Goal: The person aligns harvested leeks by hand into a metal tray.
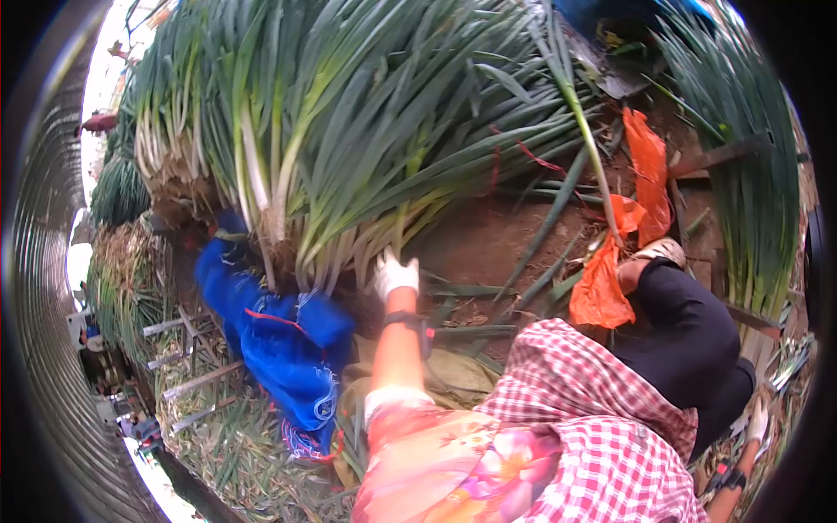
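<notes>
My left hand (397,276), in a white glove, reaches up to the pale root ends of a big heap of green onions (366,122). Its fingers look closed around one thin stalk, though leaves and blur partly hide the tips. Far down at the lower right, my right hand (758,420) is small and gloved, seen edge-on. Its fingers look stretched out beside loose leaf scraps, and I see nothing in them. A dark band circles each wrist. Left of my left hand lies a crumpled blue mesh cloth (283,336). One long green onion (591,139) slants across near my foot.
Torn orange plastic (647,170) lies by my foot (660,253). More green onions (737,174) stand at the right behind a wooden bar (724,157). Leaf trimmings (253,453) cover the lower-left ground near wooden slats (205,381). A checked cloth (593,375) drapes over my lap.
</notes>
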The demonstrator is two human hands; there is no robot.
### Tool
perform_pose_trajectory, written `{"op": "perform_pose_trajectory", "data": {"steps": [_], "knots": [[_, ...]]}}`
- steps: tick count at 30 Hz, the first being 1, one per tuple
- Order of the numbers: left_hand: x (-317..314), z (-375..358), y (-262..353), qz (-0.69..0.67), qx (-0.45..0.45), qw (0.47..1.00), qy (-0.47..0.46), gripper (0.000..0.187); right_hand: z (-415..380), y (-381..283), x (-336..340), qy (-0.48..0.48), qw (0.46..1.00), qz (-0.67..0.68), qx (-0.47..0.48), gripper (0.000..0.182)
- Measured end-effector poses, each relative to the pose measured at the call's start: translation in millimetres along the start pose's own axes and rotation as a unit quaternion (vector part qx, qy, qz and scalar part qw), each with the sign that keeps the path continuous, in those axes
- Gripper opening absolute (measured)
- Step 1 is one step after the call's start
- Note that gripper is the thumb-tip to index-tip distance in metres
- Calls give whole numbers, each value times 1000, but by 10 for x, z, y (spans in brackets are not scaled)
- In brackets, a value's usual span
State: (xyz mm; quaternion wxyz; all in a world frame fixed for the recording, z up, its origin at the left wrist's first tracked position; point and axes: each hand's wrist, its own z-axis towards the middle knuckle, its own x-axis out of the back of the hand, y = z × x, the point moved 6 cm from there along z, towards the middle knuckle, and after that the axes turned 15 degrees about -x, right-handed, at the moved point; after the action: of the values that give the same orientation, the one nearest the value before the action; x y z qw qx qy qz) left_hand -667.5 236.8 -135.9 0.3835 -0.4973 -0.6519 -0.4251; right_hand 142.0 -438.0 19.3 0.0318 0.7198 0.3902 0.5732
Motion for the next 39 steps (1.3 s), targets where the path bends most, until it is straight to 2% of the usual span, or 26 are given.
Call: {"op": "perform_pose_trajectory", "data": {"steps": [1,3,6,7,11,13,14,15,18,20,21,23,24,25,28,31,32,34,35,36,37,38,39], "knots": [[133,61,10,-25,21,999,39,74,-34,176,-109,1,1000,-17,5,37],[356,243,-118,5,19,988,155,77,-282,200,89,-27,999,6,-42,37],[833,477,-360,96,72,971,207,85,-493,156,315,-45,993,43,-103,37],[924,584,-494,106,100,972,185,92,-521,131,379,-49,991,52,-115,37],[1135,906,-846,140,68,975,158,97,-624,-24,598,-53,983,92,-151,36],[1062,1022,-896,165,28,985,46,94,-701,-112,672,-55,980,106,-161,36],[1054,1007,-868,171,7,983,68,93,-709,-172,717,-54,978,115,-164,36],[1055,1000,-863,165,4,980,113,82,-729,-198,759,-53,977,123,-166,36],[1007,1004,-859,168,17,982,83,73,-752,-296,858,-48,973,145,-170,36],[929,986,-856,142,-23,987,66,61,-755,-337,941,-42,972,158,-169,36],[892,990,-857,139,-20,988,65,61,-746,-364,998,-41,972,163,-165,36],[867,909,-730,127,-89,985,72,57,-685,-427,1115,-39,971,176,-155,35],[967,780,-569,133,-169,966,147,54,-644,-469,1168,-36,971,186,-148,35],[1037,736,-504,132,-167,966,148,54,-609,-519,1228,-32,969,201,-143,35],[1609,500,-10,24,-274,932,237,55,-479,-716,1473,-13,960,255,-116,35],[2418,286,432,-122,-276,917,262,39,-341,-1076,1912,20,934,351,-60,35],[2772,76,653,-168,-320,878,315,32,-345,-1247,2128,34,923,382,-35,35],[3107,271,751,-293,-374,828,296,30,-453,-1746,2686,57,890,451,19,34],[3422,-53,1032,-361,-389,792,302,33,-605,-2054,3030,59,871,485,49,34],[3573,-64,1152,-381,-372,804,265,34,-772,-2386,3376,58,850,516,86,34],[3641,58,1236,-473,-375,768,215,32,-979,-2761,3706,50,830,540,128,34],[3717,-2,1435,-580,-373,701,183,30,-1137,-3071,3979,41,812,555,173,34],[3794,-94,1645,-676,-363,625,144,27,-1474,-3481,4284,-44,768,619,159,35]]}}
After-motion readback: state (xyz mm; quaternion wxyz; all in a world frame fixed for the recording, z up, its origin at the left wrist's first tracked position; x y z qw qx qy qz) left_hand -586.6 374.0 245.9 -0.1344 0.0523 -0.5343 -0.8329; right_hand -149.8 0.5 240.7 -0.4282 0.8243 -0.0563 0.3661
